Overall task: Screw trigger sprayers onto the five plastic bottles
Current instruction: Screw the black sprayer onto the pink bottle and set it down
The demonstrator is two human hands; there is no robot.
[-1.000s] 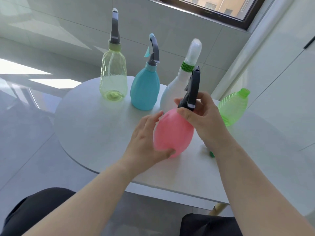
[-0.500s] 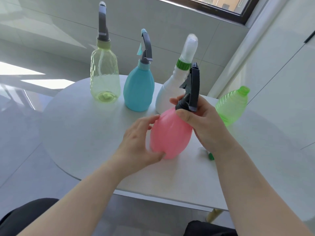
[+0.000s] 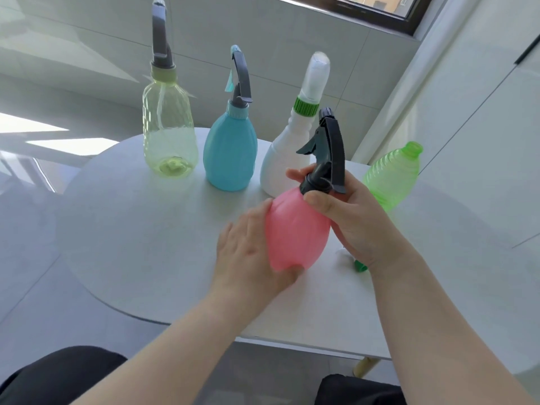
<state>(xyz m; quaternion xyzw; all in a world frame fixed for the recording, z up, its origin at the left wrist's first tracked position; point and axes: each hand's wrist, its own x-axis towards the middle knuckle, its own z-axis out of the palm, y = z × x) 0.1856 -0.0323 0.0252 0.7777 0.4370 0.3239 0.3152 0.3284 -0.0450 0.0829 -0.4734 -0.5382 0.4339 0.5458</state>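
Right hand [image 3: 350,220] pinches the collar of the dark grey trigger sprayer [image 3: 330,153], thumb in front and fingers curled round the far side. Left hand [image 3: 248,252] grips the lower body of the pink bottle [image 3: 295,229], thumb under the base. The bottle is held tilted over the near middle of the table [image 3: 131,229]; can't tell if its base touches.

Change over the last second: the sprayer head has turned. It was seen edge-on and now shows its lever pointing left, so the collar is being twisted on. The left hand has slid lower on the bottle. The collar looks seated on the neck; tightness can't be judged.

Task status, judged:
- Clear yellow-green bottle [image 3: 169,135], blue bottle [image 3: 229,156] and white bottle [image 3: 283,159] stand in a row at the far side, each with a sprayer on.
- Pink is the fourth, mid-screw.
- Green bottle [image 3: 391,176] lies tilted at far right with a bare open neck, so it is still to do.
- A small green-tipped part [image 3: 360,266] sits on the table just behind the right wrist, mostly hidden. It may be the last sprayer.

Next likely: a few more turns, stand pink up, take green.
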